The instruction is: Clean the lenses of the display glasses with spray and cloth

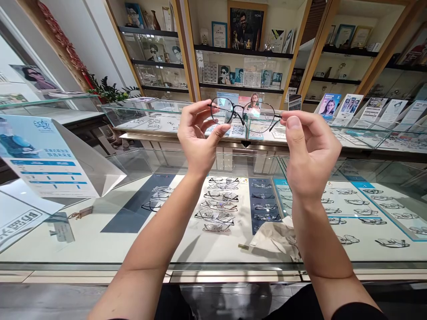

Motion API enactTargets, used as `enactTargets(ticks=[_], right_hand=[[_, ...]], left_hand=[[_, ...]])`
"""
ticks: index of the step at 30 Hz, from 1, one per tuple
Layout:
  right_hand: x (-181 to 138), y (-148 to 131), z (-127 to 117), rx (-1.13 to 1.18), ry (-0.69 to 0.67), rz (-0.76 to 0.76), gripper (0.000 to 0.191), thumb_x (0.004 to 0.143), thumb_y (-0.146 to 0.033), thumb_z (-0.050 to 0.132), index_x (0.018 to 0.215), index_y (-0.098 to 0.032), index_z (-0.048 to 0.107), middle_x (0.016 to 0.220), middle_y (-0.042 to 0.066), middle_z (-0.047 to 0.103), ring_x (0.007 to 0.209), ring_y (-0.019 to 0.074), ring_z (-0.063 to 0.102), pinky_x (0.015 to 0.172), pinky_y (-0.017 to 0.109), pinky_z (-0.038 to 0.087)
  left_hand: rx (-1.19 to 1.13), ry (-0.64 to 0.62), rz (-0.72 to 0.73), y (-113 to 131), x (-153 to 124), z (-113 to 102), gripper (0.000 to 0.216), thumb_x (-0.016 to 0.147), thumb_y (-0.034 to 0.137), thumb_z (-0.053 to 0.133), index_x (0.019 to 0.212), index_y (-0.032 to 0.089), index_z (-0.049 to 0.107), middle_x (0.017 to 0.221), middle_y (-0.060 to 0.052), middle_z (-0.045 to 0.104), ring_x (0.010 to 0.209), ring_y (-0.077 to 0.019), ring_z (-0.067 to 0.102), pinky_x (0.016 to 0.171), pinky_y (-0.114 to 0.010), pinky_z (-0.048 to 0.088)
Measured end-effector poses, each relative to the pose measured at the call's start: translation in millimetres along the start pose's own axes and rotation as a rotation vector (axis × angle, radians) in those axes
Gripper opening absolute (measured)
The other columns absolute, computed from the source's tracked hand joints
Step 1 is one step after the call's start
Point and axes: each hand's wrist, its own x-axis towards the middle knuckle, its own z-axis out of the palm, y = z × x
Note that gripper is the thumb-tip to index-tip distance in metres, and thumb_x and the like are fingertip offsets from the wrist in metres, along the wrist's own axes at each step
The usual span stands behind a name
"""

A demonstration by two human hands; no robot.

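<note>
I hold a pair of thin black round-rimmed glasses (245, 116) up at eye level, above a glass display counter (110, 249). My left hand (197, 135) pinches the left rim and hinge between thumb and fingers. My right hand (308, 151) pinches the right hinge the same way. The lenses are clear, and the shelves behind show through them. The temples cannot be made out.
Under the counter glass lie rows of spectacle frames (218, 204). A white cleaning cloth (275, 238) lies on the counter near my right forearm. A folded printed sign (43, 155) stands at the left. A second glass case (153, 115) and wall shelves (242, 51) with pictures are behind.
</note>
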Motion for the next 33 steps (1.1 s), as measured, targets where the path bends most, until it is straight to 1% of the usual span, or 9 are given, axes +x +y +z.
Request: enactTargets(ticks=[6, 8, 11, 14, 18, 21, 24, 28, 33], right_hand=[[-0.6, -3.8, 1.2, 0.039, 0.031, -0.019, 0.019, 0.107, -0.042, 0.069, 0.109, -0.027, 0.081, 0.111, 0.005, 0.078, 0.107, 0.0216, 0.076, 0.106, 0.048, 0.066], [-0.4, -2.5, 1.2, 0.009, 0.023, -0.017, 0.022, 0.108, -0.045, 0.067, 0.11, -0.028, 0.08, 0.113, 0.005, 0.078, 0.109, 0.0226, 0.076, 0.107, 0.049, 0.066], [0.7, 2.8, 0.7, -0.029, 0.001, -0.005, 0.027, 0.108, -0.051, 0.063, 0.114, -0.029, 0.079, 0.116, 0.006, 0.077, 0.114, 0.0245, 0.077, 0.108, 0.05, 0.066], [2.6, 12.0, 0.1, -0.021, -0.027, 0.017, 0.031, 0.109, -0.055, 0.062, 0.117, -0.03, 0.078, 0.117, 0.006, 0.078, 0.118, 0.0261, 0.077, 0.107, 0.05, 0.066], [4.8, 28.4, -0.7, 0.012, -0.065, 0.056, 0.033, 0.108, -0.059, 0.061, 0.118, -0.031, 0.078, 0.118, 0.005, 0.078, 0.116, 0.025, 0.077, 0.105, 0.048, 0.065], [5.6, 40.0, -1.7, 0.007, -0.089, 0.061, 0.035, 0.109, -0.06, 0.059, 0.116, -0.031, 0.077, 0.115, 0.005, 0.078, 0.114, 0.0235, 0.077, 0.103, 0.045, 0.066], [6.0, 46.6, -2.2, 0.008, -0.099, 0.084, 0.037, 0.109, -0.062, 0.059, 0.114, -0.03, 0.077, 0.11, 0.004, 0.079, 0.109, 0.0229, 0.078, 0.098, 0.043, 0.067], [5.9, 45.6, 0.4, 0.042, -0.076, 0.08, 0.035, 0.108, -0.061, 0.061, 0.113, -0.031, 0.078, 0.112, 0.004, 0.08, 0.106, 0.023, 0.079, 0.096, 0.044, 0.068], [4.5, 36.1, 6.2, 0.035, -0.011, 0.019, 0.032, 0.108, -0.057, 0.063, 0.115, -0.03, 0.078, 0.118, 0.005, 0.081, 0.109, 0.023, 0.079, 0.099, 0.046, 0.068]], left_hand=[[0.124, -0.039, -0.044, 3.4, 1.7, 0.8, 0.078, 0.088, 0.086, 0.07, 0.148, 0.037, 0.057, 0.133, -0.01, 0.071, 0.126, -0.0287, 0.074, 0.098, -0.042, 0.066], [0.123, -0.038, -0.054, 6.4, 2.0, 1.5, 0.077, 0.088, 0.086, 0.07, 0.147, 0.037, 0.058, 0.131, -0.01, 0.071, 0.124, -0.0279, 0.074, 0.096, -0.041, 0.066], [0.102, 0.007, -0.082, 13.2, 1.7, 2.1, 0.076, 0.086, 0.086, 0.073, 0.142, 0.037, 0.06, 0.13, -0.008, 0.07, 0.12, -0.0269, 0.073, 0.093, -0.04, 0.065], [0.135, 0.065, -0.087, 25.3, 1.0, 1.7, 0.073, 0.084, 0.084, 0.077, 0.137, 0.035, 0.063, 0.131, -0.008, 0.068, 0.118, -0.0264, 0.072, 0.093, -0.041, 0.065], [0.237, 0.121, -0.014, 48.3, 1.0, 0.0, 0.068, 0.082, 0.076, 0.085, 0.132, 0.033, 0.067, 0.128, -0.007, 0.067, 0.116, -0.0265, 0.07, 0.096, -0.042, 0.063], [0.28, 0.11, 0.035, 64.5, 1.1, -1.1, 0.067, 0.081, 0.072, 0.089, 0.132, 0.034, 0.069, 0.128, -0.007, 0.067, 0.119, -0.0286, 0.068, 0.099, -0.044, 0.061], [0.304, 0.077, 0.032, 74.0, 0.8, -2.0, 0.067, 0.082, 0.07, 0.089, 0.135, 0.034, 0.068, 0.131, -0.007, 0.067, 0.125, -0.0313, 0.066, 0.105, -0.048, 0.059], [0.309, 0.076, 0.054, 68.5, 0.0, -3.0, 0.069, 0.082, 0.069, 0.089, 0.137, 0.035, 0.066, 0.135, -0.008, 0.067, 0.134, -0.0338, 0.063, 0.112, -0.052, 0.056], [0.225, 0.136, 0.121, 41.3, -2.9, -2.7, 0.073, 0.081, 0.068, 0.091, 0.141, 0.037, 0.063, 0.139, -0.008, 0.064, 0.145, -0.0364, 0.057, 0.122, -0.06, 0.049]])
